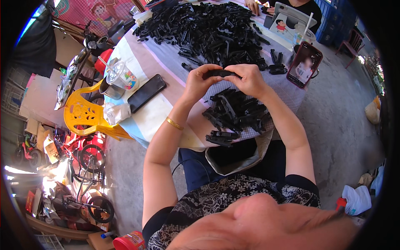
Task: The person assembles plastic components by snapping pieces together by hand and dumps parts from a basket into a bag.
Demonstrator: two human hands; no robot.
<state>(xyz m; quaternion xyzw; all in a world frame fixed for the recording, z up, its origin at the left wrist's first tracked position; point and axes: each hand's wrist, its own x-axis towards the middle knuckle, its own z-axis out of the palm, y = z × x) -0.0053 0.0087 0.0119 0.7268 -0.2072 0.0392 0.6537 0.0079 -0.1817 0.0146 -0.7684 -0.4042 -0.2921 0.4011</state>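
Note:
A narrow black plastic part [224, 73] spans the gap between my two hands, above the table's near half. My left hand [203, 81] pinches its left end, and my right hand [249, 80] grips its right end with thumb and fingers. Just below them lies a small pile of similar black parts [235, 110] near the table edge. Beyond my hands a much larger heap of black plastic parts [204, 31] covers the far side. A few loose black parts [276, 62] lie to the right. An open sack [258, 158] with a dark inside rests at my lap under the edge.
On the left of the cloth-covered table [146, 54] are a dark phone [146, 93], a plastic cup [122, 76] and a metal mug [111, 89]. A lit phone [304, 66] stands upright at right. A tablet [287, 25] and another person's hand [252, 6] are across. A yellow chair [83, 109] adjoins the left edge.

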